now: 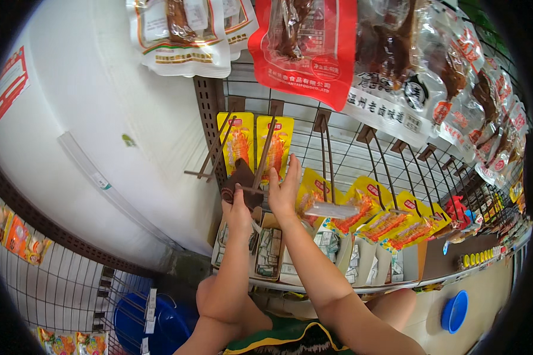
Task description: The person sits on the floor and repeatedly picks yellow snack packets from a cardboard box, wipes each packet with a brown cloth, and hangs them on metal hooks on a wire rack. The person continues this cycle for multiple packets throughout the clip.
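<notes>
Cloth (pixel 237 178), dark brown and bunched, is in the left hand (pixel 237 213), thumb on top, just in front of the left-hand yellow pouch (pixel 236 125). Left hand is grasping it. Right hand (pixel 285 192) is released: fingers extended upward, palm turned toward the cloth, nothing gripped. It sits near the lower part of the second yellow pouch (pixel 283 127); can't tell from this angle if the fingertips touch it. Both pouches hang upright side by side at the back of the wire rack (pixel 302 145). A metal hook (pixel 270 145) runs forward between the hands. To the right, more yellow pouches (pixel 361 204) hang tilted from their own hooks. Below the hands: a row of open boxes (pixel 269 245) with small packets inside. Overhead, a red pouch (pixel 305 53) hangs next to clear ones (pixel 391 53). Blue bucket (pixel 133 322) lower left, blue basin (pixel 455 312) on the floor at right.
</notes>
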Tool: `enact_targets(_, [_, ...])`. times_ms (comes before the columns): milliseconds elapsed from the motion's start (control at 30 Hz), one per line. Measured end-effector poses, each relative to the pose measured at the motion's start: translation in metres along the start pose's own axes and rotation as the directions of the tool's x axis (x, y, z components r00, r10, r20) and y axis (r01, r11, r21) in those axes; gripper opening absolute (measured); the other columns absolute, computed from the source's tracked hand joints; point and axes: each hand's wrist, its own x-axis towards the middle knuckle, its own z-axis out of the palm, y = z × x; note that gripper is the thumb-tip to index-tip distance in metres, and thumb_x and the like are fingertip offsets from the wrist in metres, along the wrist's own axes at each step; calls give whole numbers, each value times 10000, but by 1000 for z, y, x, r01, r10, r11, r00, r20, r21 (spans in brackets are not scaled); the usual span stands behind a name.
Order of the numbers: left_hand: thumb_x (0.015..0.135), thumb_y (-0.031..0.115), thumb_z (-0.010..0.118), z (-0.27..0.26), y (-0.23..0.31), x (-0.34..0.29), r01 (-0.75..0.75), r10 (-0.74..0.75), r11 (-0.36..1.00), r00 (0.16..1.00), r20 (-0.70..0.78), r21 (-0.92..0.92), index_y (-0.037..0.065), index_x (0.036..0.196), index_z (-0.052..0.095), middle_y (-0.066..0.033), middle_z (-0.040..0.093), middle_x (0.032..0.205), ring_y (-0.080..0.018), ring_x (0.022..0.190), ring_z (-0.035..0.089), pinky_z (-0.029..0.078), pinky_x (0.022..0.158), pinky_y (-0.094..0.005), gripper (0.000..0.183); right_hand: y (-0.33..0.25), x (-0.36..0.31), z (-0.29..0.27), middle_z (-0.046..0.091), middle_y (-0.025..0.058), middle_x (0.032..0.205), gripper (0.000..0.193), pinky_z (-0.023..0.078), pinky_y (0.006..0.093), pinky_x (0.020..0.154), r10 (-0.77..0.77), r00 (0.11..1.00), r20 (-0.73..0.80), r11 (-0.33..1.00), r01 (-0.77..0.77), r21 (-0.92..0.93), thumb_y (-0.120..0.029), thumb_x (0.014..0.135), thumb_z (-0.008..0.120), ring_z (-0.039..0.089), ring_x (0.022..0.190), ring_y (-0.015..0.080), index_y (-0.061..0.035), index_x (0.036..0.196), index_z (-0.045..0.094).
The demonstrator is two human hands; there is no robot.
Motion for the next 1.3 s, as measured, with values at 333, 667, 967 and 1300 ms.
enact_targets(333, [887,321,540,-4,-16,37,19,-46,968,994,103,250,-48,1169,475,-112,531,1128,-199,1019,506,397,865,-295,469,12,13,2,469,208,1150,406,356,378,927,-136,989,-62,991,135,-20,-133,838,576,460,1074,319,20,1190,443])
enact_targets(667, [904,276,518,-7,-8,38,-15,-31,977,977,213,211,-40,1201,472,-93,512,1195,-190,1071,490,375,897,-294,436,22,24,13,533,95,1026,319,410,277,805,79,997,8,908,-75,413,-82,875,533,505,928,146,26,1153,416])
enact_targets(967, [907,234,507,-7,9,40,140,-178,979,941,287,146,-26,1167,519,-71,563,1126,-161,1010,525,397,876,-292,367,27,15,5,538,90,1045,301,408,279,833,138,983,123,817,-183,547,-80,899,484,515,933,157,27,1175,433])
enact_targets(1300, [810,267,646,-35,49,24,200,-290,893,941,176,403,19,1166,522,-77,570,1101,-216,1021,525,398,862,-331,452,-21,-22,-32,456,69,1047,253,389,251,831,178,946,272,790,-303,534,-126,925,458,446,944,115,-18,1135,366])
